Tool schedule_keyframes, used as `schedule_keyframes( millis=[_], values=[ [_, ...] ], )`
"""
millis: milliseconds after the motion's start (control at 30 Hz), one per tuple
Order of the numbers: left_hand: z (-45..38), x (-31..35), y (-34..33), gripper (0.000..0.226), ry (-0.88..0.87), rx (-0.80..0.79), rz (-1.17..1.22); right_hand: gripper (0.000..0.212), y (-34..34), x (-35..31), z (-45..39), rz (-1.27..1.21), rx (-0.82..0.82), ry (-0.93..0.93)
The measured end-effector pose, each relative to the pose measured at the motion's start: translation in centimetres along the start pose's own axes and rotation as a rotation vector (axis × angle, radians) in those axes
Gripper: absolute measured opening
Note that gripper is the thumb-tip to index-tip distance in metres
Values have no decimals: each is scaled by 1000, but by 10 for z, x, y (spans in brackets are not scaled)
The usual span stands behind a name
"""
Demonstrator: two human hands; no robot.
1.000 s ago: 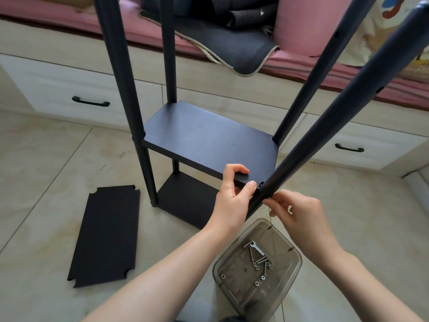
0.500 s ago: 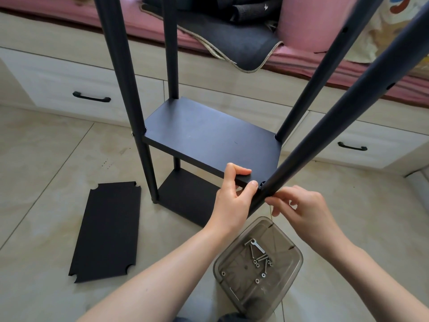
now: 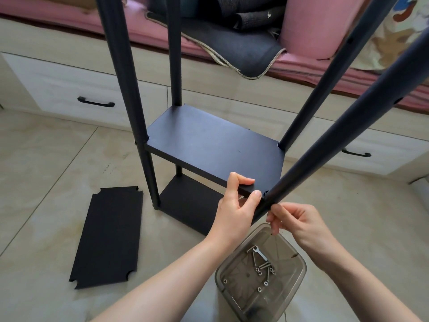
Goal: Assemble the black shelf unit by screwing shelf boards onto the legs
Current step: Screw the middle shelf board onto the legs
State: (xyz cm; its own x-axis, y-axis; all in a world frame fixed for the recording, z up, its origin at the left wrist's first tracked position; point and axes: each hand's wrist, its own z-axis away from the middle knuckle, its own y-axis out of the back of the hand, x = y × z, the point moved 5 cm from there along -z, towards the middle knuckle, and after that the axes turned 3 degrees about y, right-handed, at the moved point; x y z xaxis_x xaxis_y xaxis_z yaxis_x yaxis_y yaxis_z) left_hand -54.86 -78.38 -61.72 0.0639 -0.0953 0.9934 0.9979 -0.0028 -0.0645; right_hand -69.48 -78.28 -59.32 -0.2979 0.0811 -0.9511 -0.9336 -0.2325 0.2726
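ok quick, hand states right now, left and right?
Left hand: pinching the front edge of the shelf board.
Right hand: fingers curled at the near leg; what they pinch cannot be told.

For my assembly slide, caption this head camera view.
Left hand grips the middle shelf board while right hand works at the near leg.

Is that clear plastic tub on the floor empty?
No. The tub holds loose screws, nuts and a small spanner.
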Motion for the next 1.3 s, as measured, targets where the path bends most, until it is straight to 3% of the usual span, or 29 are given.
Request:
schedule_keyframes(
  millis=[67,200,300,400,500,567,633,733,900,1067,1167,1233,1300],
  values=[
    [0,0,0,20,8,-3,4,34,6,-3,-2,225,35,170],
    [-1,1,1,18,19,-8,6,43,17,-22,0,1008,163,657],
    [-1,1,1,18,16,-3,0,42,16,-31,3,1194,196,819],
    [-1,0,1,19,15,0,-1,33,13,-28,6,1039,182,707],
    [-1,0,2,17,4,1,4,19,14,-18,7,452,189,326],
    [-2,0,1,14,-1,-1,4,23,4,-11,8,142,156,107],
    [-3,-1,1,13,-7,-4,2,33,-2,-9,9,66,150,55],
    [-3,-2,1,13,-15,0,2,36,0,-9,11,322,132,159],
    [-3,-1,1,14,-15,14,18,20,3,-7,13,616,154,378],
    [-4,-3,1,16,-9,19,42,33,0,4,13,620,90,285],
    [-6,-5,0,15,-3,5,46,24,-1,-12,21,1007,275,421],
    [-7,-5,0,15,-1,3,42,16,-1,-19,25,1093,367,447],
    [-7,-5,0,14,-3,10,45,24,-2,-19,24,1084,366,424]
  ],
)
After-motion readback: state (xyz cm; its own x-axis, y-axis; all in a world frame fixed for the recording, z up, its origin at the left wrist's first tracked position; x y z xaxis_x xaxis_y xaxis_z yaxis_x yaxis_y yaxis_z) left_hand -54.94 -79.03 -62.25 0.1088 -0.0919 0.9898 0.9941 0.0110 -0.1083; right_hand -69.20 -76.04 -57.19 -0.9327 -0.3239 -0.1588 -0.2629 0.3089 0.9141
